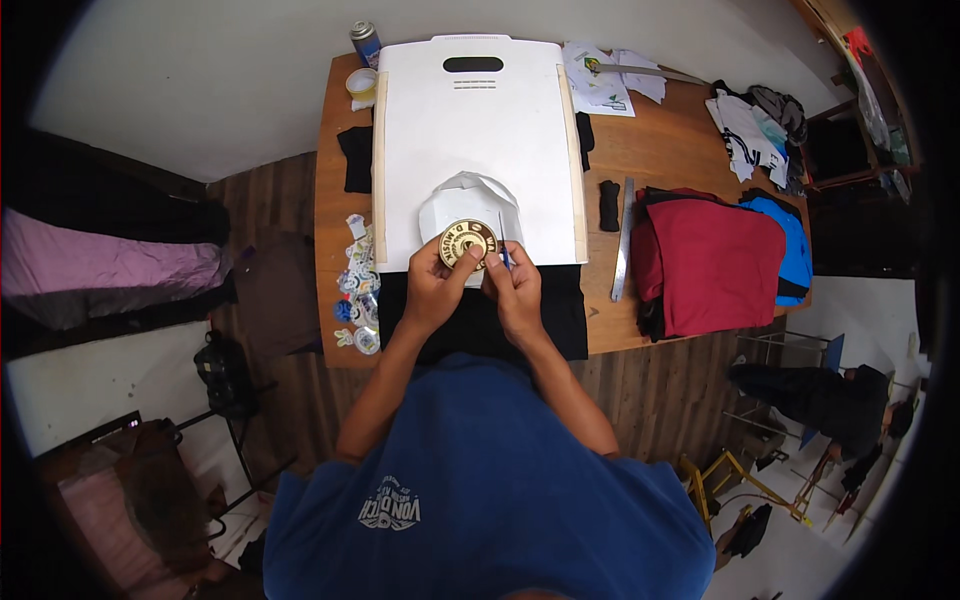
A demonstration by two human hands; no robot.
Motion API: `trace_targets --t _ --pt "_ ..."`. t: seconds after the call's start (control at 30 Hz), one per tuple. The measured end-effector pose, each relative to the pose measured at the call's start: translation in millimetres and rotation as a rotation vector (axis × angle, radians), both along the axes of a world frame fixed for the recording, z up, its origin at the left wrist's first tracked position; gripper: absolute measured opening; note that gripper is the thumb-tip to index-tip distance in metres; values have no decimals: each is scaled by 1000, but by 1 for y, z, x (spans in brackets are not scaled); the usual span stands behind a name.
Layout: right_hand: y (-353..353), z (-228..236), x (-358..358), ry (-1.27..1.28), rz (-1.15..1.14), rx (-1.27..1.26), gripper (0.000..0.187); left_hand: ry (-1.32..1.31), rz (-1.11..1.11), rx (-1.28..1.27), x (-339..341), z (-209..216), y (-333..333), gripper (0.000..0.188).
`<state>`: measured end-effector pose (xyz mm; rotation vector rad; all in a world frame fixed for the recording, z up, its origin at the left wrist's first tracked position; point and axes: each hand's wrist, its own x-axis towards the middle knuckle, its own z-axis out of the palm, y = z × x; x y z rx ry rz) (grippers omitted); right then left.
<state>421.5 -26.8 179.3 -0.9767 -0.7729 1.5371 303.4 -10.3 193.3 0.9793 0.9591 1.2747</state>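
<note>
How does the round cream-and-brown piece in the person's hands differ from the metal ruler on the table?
The round piece is a disc; the ruler is a long, narrow strip.
The round piece is cream and brown, the ruler silvery.
The round piece is held up by the left hand and right hand, while the ruler lies on the wooden table.
Both look fairly flat.

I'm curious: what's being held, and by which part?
The left hand holds a round label by its lower part; the right hand, a blue tool, grip unclear.
</note>
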Motion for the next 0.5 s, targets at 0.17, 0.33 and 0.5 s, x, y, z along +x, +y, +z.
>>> trace_targets --t 0.17,0.33,0.5 --pt "-3 -2 0 -42 -5 18 16 5 53 -7 2 1 -1 17" --pt "-5 -4 6 91 130 174 34 2 57 -76 1 5 -2 16" --pt "-7 -1 3 40 160 111 35 -23 110 -12 2 4 0 16"
